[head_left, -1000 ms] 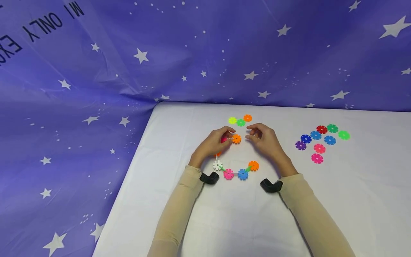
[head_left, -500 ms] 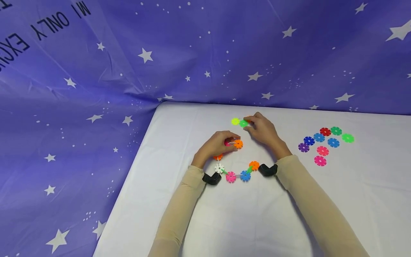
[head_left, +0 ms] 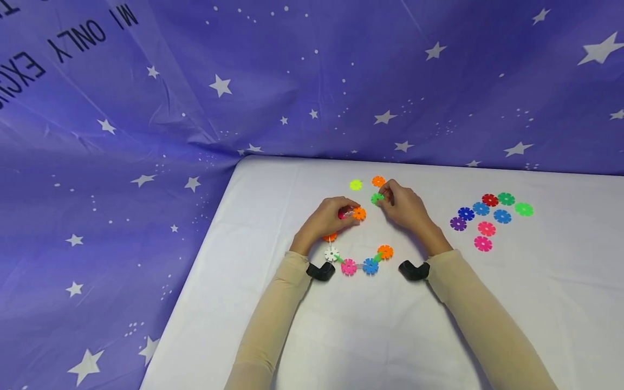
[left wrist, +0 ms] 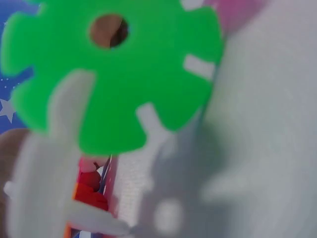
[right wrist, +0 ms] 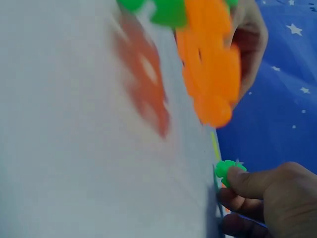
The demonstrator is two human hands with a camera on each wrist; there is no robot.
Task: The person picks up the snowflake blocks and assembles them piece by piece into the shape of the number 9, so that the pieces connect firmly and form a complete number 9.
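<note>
In the head view my left hand (head_left: 325,218) holds the upper end of a curved chain of notched plastic discs, finger and thumb at an orange disc (head_left: 359,214), with a pink disc partly hidden by the fingers. The chain curves down through a white disc (head_left: 332,254), a pink disc (head_left: 348,267) and a blue disc (head_left: 370,266) to another orange disc (head_left: 385,252). My right hand (head_left: 405,206) pinches a loose green disc (head_left: 376,199) between thumb and fingers, to the right of the held end. A chain's green disc (left wrist: 163,59) fills much of the left wrist view.
Beyond the hands lie a yellow disc (head_left: 356,184) and an orange disc (head_left: 378,181). Several loose discs, among them a red disc (head_left: 489,200) and a purple disc (head_left: 458,223), lie to the right on the white tablecloth (head_left: 560,325). A starry purple curtain (head_left: 312,70) hangs behind.
My right hand reached forward to the loose discs, took the green one and drew it back toward the chain. My left hand keeps its grip, nearly in place.
</note>
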